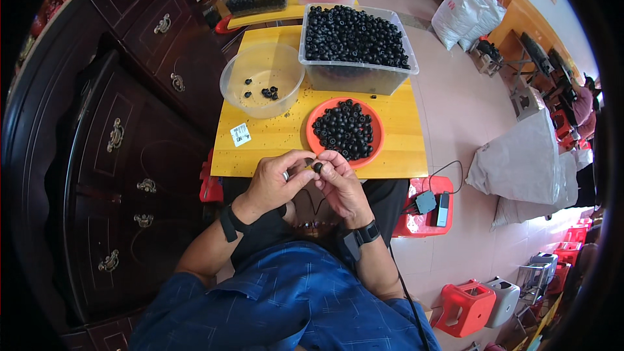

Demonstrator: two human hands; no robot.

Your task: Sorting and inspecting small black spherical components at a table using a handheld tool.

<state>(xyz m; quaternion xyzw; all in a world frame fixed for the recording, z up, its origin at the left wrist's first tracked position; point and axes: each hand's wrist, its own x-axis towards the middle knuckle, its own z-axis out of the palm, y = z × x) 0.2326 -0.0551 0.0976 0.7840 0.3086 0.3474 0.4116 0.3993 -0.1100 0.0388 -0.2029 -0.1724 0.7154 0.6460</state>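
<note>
In front of my chest, over the near edge of the yellow table, my two hands meet fingertip to fingertip. My right hand (342,190) pinches a small round black part (317,167) between thumb and finger. My left hand (273,181), with a ring on one finger, is closed in a pinch right beside that part; whatever its fingertips hold is too small to make out. Just beyond my hands sits a red-orange plate (379,131) heaped with similar black parts (344,131), some showing a ring-shaped face. Left of it, a clear round tub (233,94) holds several loose black parts (269,93).
A large clear bin (354,78) full of black parts stands on the yellow table (273,149). A white label (240,134) lies at left. Dark cabinets (130,175) rise close on my left. A red stool (422,221) with a small device is at right; white sacks (520,162) stand beyond.
</note>
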